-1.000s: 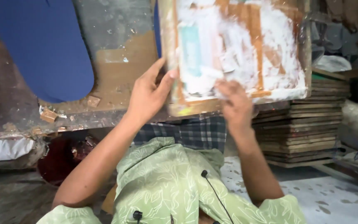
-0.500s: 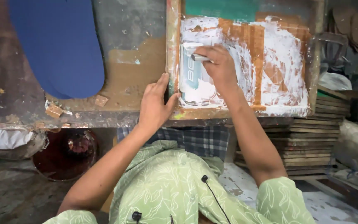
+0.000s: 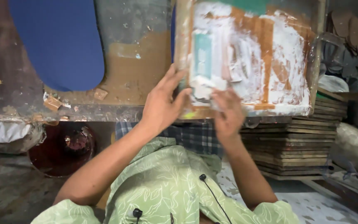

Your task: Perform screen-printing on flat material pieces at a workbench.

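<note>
A wooden frame (image 3: 182,37), its inside smeared with white paste over orange and teal patches, lies on the worn workbench (image 3: 133,79). My left hand (image 3: 162,103) grips the frame's left rail near its front corner, fingers pointing away from me. At the frame's near edge my right hand (image 3: 228,112) is curled and blurred by motion. It holds what looks like a small paste-covered scraper (image 3: 201,89), whose shape is hard to make out.
A large blue rounded sheet (image 3: 59,41) lies on the bench to the left, with small wood scraps (image 3: 52,103) by its edge. A stack of flat wooden boards (image 3: 295,145) stands under the frame's right side. A dark red bucket (image 3: 63,149) sits on the floor at left.
My right hand has drawn back from the upper middle of the frame to its near edge. My left hand stays on the left rail.
</note>
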